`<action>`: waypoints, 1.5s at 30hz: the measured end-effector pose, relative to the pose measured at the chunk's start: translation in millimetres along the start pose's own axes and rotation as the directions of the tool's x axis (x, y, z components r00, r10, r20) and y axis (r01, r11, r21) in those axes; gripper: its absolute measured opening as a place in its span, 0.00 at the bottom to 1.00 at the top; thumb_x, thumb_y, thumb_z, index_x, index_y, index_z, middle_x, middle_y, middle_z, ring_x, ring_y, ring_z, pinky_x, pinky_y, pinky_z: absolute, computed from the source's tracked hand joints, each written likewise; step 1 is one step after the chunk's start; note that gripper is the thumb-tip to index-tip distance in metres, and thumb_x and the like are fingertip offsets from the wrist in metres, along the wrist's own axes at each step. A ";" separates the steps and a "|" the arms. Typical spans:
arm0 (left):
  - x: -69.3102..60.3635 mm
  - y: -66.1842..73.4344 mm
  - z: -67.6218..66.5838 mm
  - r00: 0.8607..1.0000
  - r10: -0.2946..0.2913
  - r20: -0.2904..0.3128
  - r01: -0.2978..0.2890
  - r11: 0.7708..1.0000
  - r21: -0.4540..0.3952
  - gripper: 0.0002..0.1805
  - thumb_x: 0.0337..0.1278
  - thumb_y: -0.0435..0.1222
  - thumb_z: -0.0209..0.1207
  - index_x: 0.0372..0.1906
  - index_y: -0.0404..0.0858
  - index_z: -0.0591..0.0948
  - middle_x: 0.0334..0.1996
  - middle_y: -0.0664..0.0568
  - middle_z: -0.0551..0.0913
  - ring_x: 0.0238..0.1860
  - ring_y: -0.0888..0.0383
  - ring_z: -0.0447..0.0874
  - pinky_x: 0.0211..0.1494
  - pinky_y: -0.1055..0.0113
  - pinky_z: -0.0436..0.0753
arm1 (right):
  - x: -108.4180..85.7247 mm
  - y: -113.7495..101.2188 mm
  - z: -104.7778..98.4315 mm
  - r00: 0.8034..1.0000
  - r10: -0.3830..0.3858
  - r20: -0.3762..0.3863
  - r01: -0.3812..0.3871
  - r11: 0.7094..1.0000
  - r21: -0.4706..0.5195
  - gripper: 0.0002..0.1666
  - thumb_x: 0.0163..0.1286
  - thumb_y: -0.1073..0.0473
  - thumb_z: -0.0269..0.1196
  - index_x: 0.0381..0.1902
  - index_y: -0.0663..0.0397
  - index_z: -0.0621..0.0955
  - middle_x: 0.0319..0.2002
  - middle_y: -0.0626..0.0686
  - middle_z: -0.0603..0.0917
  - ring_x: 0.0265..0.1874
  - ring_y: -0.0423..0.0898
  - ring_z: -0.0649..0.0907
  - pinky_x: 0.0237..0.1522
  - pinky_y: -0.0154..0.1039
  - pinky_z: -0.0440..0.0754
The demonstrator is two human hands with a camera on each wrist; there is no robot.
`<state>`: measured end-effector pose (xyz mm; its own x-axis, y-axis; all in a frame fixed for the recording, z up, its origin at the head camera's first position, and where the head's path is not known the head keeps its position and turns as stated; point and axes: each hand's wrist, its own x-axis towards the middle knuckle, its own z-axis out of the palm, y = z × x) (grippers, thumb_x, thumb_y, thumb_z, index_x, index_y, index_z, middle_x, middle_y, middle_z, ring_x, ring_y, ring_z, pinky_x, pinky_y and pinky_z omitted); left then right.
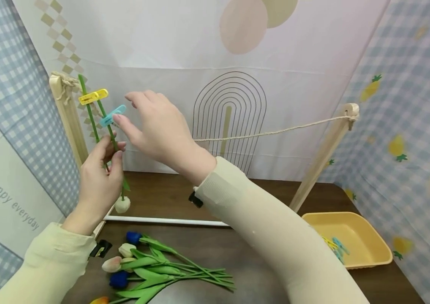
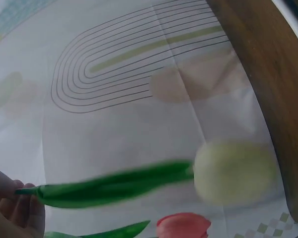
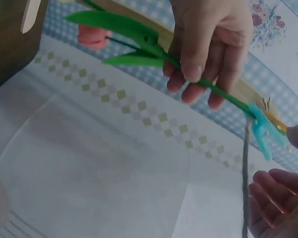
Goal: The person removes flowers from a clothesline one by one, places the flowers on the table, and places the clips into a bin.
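My left hand (image 1: 99, 181) pinches the green stem of a white artificial tulip (image 2: 233, 172), whose bloom hangs downward. Above that hand, a light blue clothespin (image 1: 112, 115) clips the stem to the rope (image 3: 246, 183). My right hand (image 1: 161, 126) is beside the clothespin with thumb and fingers spread apart. Its thumb is at the clip's end; whether it touches cannot be told. A yellow clothespin (image 1: 93, 96) holds another stem to the left, that of a pink tulip (image 3: 93, 37) hanging behind the left hand.
The rope runs between two wooden posts (image 1: 323, 160). Several artificial tulips (image 1: 154, 266) lie on the dark table below. A yellow basket (image 1: 367, 242) with blue and yellow clothespins stands at right. A white bar (image 1: 169, 221) crosses low between the posts.
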<state>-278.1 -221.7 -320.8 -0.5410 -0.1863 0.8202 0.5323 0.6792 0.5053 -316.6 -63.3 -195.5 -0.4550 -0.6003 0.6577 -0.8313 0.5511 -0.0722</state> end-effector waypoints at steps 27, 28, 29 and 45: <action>-3.6 1.7 -2.9 0.998 -0.060 0.001 0.060 0.996 -0.069 0.21 0.68 0.25 0.49 0.61 0.41 0.77 0.42 0.45 0.82 0.40 0.66 0.79 0.38 0.80 0.76 | -10.8 -5.2 14.0 0.986 -0.129 -0.103 0.134 0.990 0.045 0.08 0.72 0.56 0.56 0.41 0.55 0.78 0.33 0.45 0.79 0.31 0.41 0.74 0.34 0.29 0.70; -3.9 1.6 -2.6 0.999 -0.052 0.000 0.052 0.996 -0.075 0.21 0.68 0.24 0.49 0.61 0.40 0.77 0.42 0.44 0.82 0.40 0.67 0.79 0.40 0.80 0.76 | -11.5 -5.0 14.3 0.979 -0.149 -0.137 0.156 0.987 0.047 0.07 0.72 0.57 0.57 0.40 0.55 0.78 0.33 0.45 0.79 0.30 0.41 0.74 0.34 0.29 0.69; -4.4 1.6 -2.6 0.999 -0.044 0.000 0.044 0.996 -0.078 0.21 0.67 0.24 0.49 0.61 0.39 0.77 0.42 0.44 0.82 0.40 0.67 0.79 0.40 0.80 0.77 | -12.2 -4.8 14.5 0.971 -0.167 -0.170 0.177 0.983 0.048 0.07 0.72 0.58 0.57 0.39 0.55 0.79 0.32 0.45 0.79 0.30 0.41 0.73 0.33 0.28 0.69; -13.4 -5.1 -0.6 0.998 -0.039 0.045 0.042 0.998 -0.057 0.20 0.66 0.22 0.49 0.61 0.36 0.75 0.43 0.44 0.83 0.43 0.72 0.79 0.43 0.82 0.76 | -22.4 1.4 7.3 0.898 -0.245 -0.366 0.283 0.958 0.053 0.06 0.71 0.62 0.58 0.35 0.58 0.80 0.29 0.47 0.79 0.28 0.42 0.73 0.33 0.28 0.68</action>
<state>-273.2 -223.1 -334.2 -0.5899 -0.1809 0.7869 0.5452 0.6296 0.5535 -309.9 -53.3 -215.8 -0.0881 -0.4622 0.8824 -0.9419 0.3269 0.0772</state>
